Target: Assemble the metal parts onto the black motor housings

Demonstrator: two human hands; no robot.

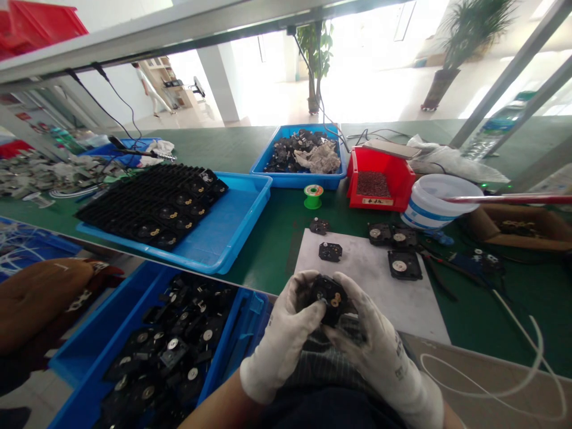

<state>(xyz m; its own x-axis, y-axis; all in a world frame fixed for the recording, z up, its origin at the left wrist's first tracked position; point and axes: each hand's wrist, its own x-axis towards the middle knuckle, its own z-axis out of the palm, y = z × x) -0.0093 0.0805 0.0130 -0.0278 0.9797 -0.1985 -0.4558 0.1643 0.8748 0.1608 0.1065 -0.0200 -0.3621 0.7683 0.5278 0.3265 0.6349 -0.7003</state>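
Note:
Both hands wear white gloves and hold one black part with a brass-coloured piece on its face, at the near edge of a white sheet. My left hand (288,333) grips the left side of the black part (329,298), thumb on its face. My right hand (373,345) holds its right side, fingers bent round the edge. Beyond the hands, a small dark plate (330,252) lies on the white sheet (366,286). A square black part with a silver disc (404,265) rests on the sheet's right side, and several similar parts lie near its far edge.
A blue tray (241,229) with stacked black panels stands left; a blue bin of black parts (179,345) sits below. Farther back are a blue tray (297,180), a green spool (313,198), a red bin (379,201) and a white bucket (431,205). Tools and tubing lie right.

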